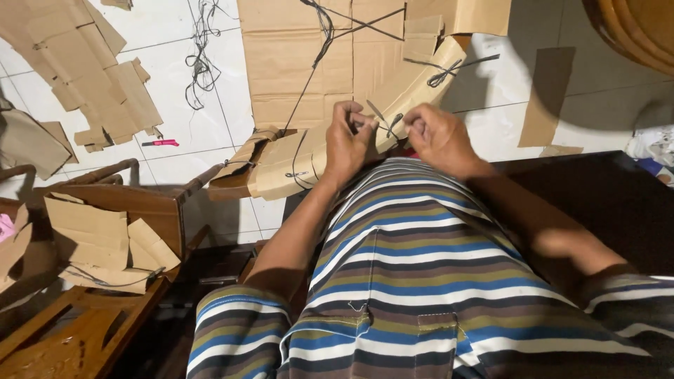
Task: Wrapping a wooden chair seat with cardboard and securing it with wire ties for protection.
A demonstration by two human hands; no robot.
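A long curved cardboard piece lies across my lap and reaches up to the right over the floor. Thin dark wire runs through it between my hands. My left hand pinches the wire at the cardboard's edge. My right hand grips the wire's other end close beside it. Both hands are closed, almost touching, just above my striped shirt.
A flattened cardboard sheet lies on the white tiled floor ahead, with loose wire and cardboard scraps to the left. A pink cutter lies on the tiles. Cardboard pieces rest on a wooden chair at left. A dark table stands at right.
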